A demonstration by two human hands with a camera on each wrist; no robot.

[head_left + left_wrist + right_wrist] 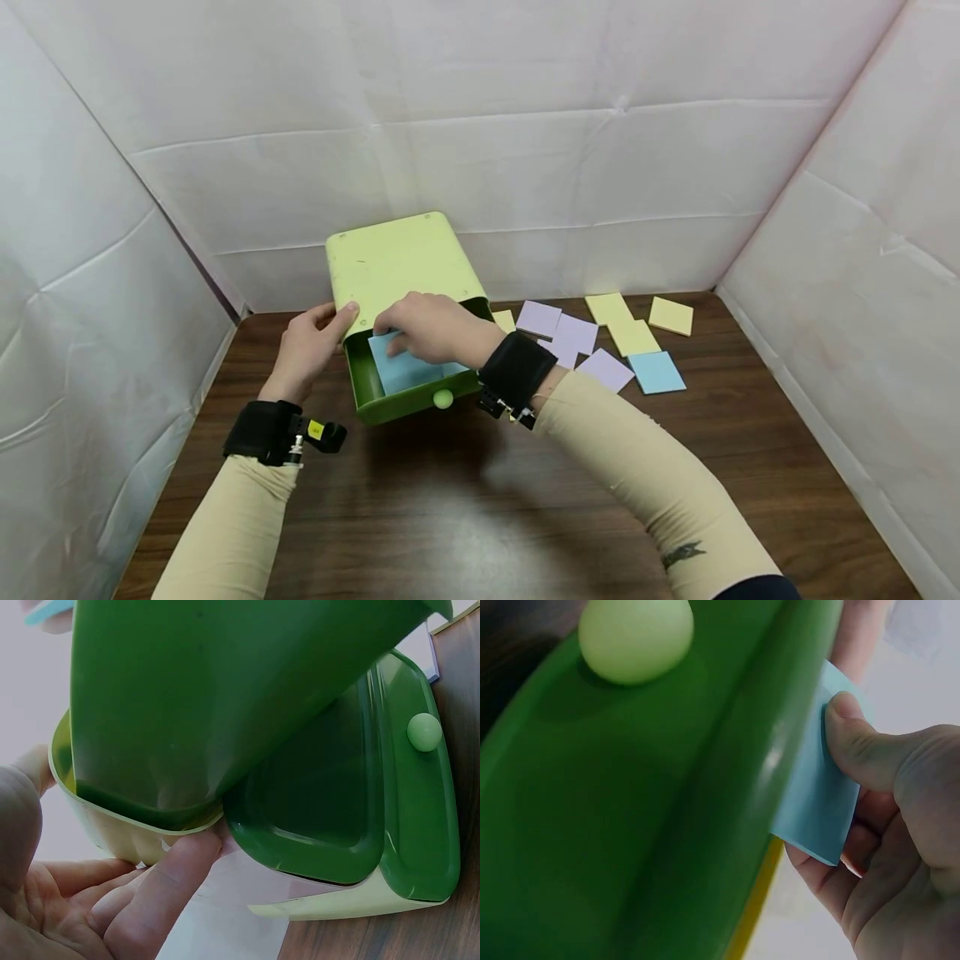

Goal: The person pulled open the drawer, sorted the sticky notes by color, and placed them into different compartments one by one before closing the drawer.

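The right hand (427,327) reaches into the open drawer (375,392) of a light green box (397,262) and pinches a blue pad (405,371). In the right wrist view the thumb (855,742) presses on the pad's face with the fingers curled beneath it, just behind the drawer's front wall. The pad lies partly inside the drawer, at 6 o'clock from the box's top.

The left hand (307,346) steadies the box at its 9 o'clock side. Its thumb lies flat on the top edge and its fingers (150,892) are nearly straight against the underside of the shell, so it braces rather than clamps.

The pad looks light, thin and a little flexible, likely to bend if held by 1 corner. A pinch across an edge, thumb on top, suits it best. The box looks like light plastic that could slide on the smooth wooden surface (450,500), hence the bracing hand. A round knob (443,399) sits on the drawer front.

At 3 o'clock from the box, more pads (600,337) in purple, yellow and blue lie scattered on the surface.
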